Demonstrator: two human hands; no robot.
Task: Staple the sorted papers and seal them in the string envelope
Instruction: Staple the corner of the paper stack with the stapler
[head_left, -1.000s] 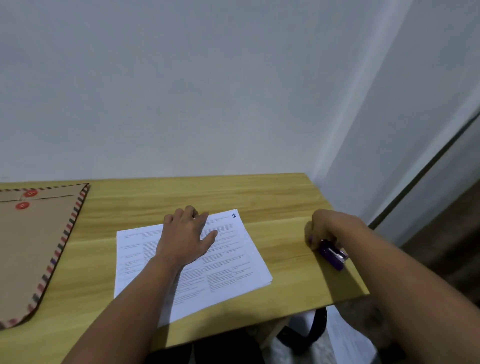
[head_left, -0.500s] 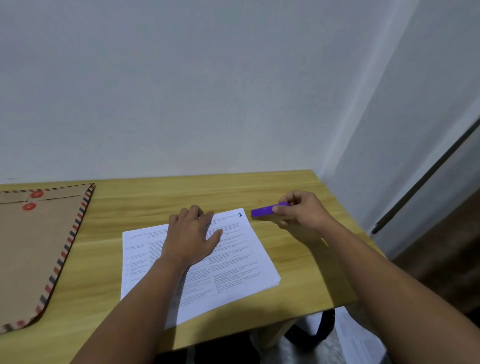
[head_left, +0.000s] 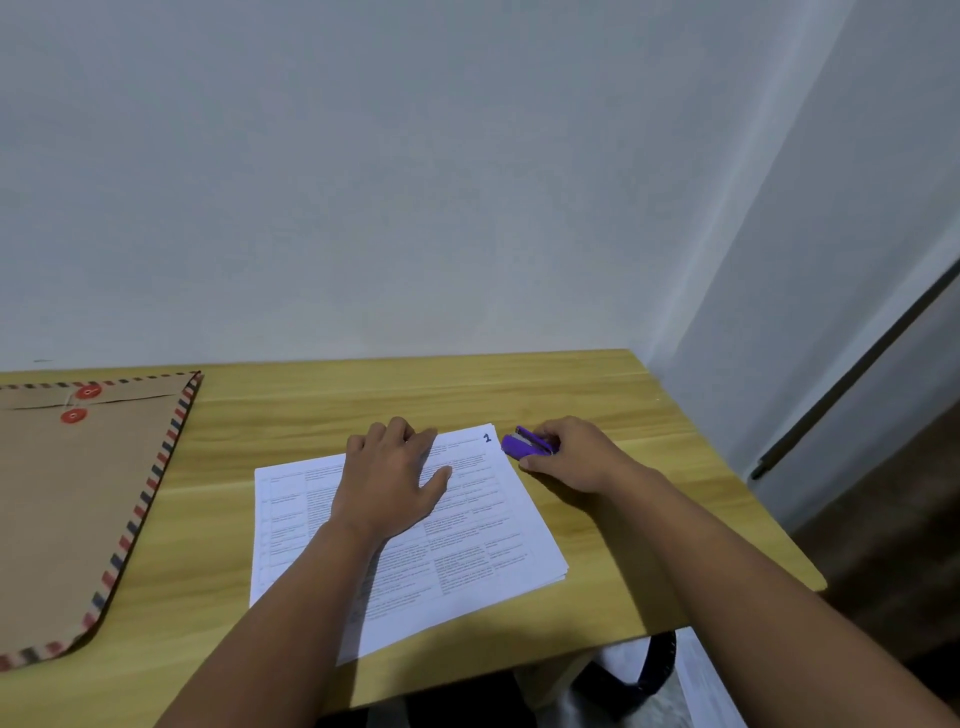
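The right hand (head_left: 571, 457) has its fingers curled around the purple stapler (head_left: 527, 446), while the left hand (head_left: 392, 478) presses flat, fingers spread, on the papers (head_left: 467, 525). The stapler's mouth sits just beside the numbered corner, not yet over it. If the flat hand eases, the sheets could fan and the staple miss some; the string envelope (head_left: 67, 509) lies well apart at left.

Purple stapler (head_left: 527, 445), white printed papers (head_left: 467, 525), tan envelope (head_left: 67, 509) with red-blue striped border, red buttons (head_left: 87, 392)
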